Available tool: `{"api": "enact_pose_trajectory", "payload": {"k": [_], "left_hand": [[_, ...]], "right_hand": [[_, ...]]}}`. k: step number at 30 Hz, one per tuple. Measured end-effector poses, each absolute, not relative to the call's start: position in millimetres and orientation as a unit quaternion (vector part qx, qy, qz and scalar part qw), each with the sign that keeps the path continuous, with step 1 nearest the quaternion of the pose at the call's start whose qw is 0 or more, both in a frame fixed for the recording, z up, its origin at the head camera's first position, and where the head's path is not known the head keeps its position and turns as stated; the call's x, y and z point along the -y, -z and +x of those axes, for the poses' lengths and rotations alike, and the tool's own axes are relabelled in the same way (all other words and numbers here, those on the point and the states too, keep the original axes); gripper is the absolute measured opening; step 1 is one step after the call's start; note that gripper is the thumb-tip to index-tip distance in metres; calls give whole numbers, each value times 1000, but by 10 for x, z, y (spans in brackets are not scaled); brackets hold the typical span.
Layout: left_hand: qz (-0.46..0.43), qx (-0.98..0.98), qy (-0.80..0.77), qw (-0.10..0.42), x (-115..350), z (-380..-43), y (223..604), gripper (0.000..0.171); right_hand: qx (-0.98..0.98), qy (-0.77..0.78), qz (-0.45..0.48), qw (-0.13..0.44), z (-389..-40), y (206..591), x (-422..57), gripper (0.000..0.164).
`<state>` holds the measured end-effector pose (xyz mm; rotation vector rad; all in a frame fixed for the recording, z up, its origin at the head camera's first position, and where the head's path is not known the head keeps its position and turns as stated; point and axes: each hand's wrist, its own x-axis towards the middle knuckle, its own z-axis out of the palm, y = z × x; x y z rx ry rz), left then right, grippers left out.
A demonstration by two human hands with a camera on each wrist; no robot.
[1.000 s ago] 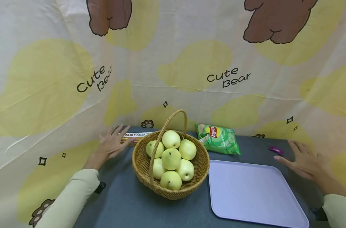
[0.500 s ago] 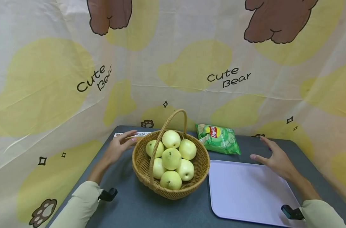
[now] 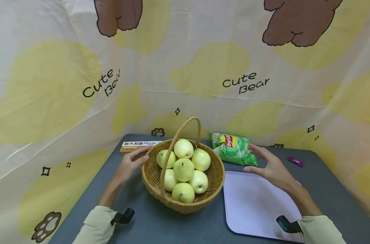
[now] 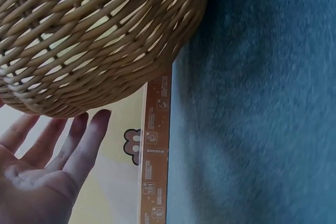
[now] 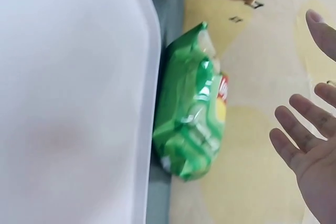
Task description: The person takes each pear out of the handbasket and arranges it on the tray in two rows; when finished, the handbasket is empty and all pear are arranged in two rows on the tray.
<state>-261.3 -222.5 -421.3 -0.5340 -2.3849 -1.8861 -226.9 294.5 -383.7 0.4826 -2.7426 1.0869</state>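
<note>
Watching from my remote seat through the head camera, I find the wicker basket (image 3: 214, 174) standing upright on the dark table (image 3: 169, 227), piled with pale green pears (image 3: 183, 170), its handle (image 3: 192, 118) arching above them. My left hand (image 3: 130, 166) is at the basket's left side, thumb toward the rim. From the left wrist, I see its fingers (image 4: 94, 140) extended and slightly apart, their tips right at the woven wall; I cannot tell whether they touch it.

My right hand (image 3: 271, 167) hovers over the far part of the lilac tray (image 3: 258, 203), well apart from the basket, with its thumb spread away from the other fingers. The right wrist view shows those fingers (image 5: 295, 128) spread and loosely bent, with nothing between them. In the head view their tips overlap the right end of the green chip bag (image 3: 235, 149), but the right wrist view shows a gap between the hand and the bag.

The tray lies just right of the basket, and the bag sits beyond the tray. A pasta box (image 3: 136, 146) lies behind the basket on the left, partly hidden by it. A small purple packet (image 3: 296, 161) rests near the table's far right corner. Patterned cloth (image 3: 200, 67) hangs behind everything.
</note>
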Motion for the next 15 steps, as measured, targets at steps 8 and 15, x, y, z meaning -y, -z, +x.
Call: {"api": "enact_pose_trajectory", "payload": {"k": [8, 15], "left_hand": [[-153, 764, 625, 34, 2190, -2600, 4245, 51], [-128, 768, 626, 42, 2171, -2615, 4253, 48]], "right_hand": [[896, -391, 199, 69, -2279, 3764, -2618, 83], [871, -422, 244, 67, -2345, 3732, -2382, 76]]}}
